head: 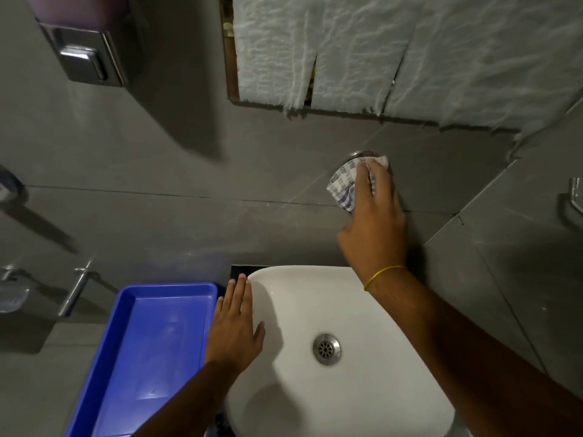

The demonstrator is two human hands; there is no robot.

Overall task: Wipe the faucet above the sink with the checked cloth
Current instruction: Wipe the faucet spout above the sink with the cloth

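Observation:
My right hand (375, 222) presses the blue-and-white checked cloth (342, 184) against the faucet (359, 154) on the grey tiled wall above the sink. Only the faucet's round chrome base shows above the cloth; the rest is hidden under cloth and hand. A yellow band circles my right wrist. My left hand (235, 326) lies flat, fingers together, on the left rim of the white sink (315, 285), holding nothing. The sink's metal drain (326, 348) sits in the middle of the basin.
A blue plastic tray (126, 310) stands left of the sink. A metal dispenser (83, 55) hangs on the wall at upper left. White paper (378, 52) covers the mirror above. Metal fittings (75, 291) stick out at the left, another fitting (574, 200) at the right.

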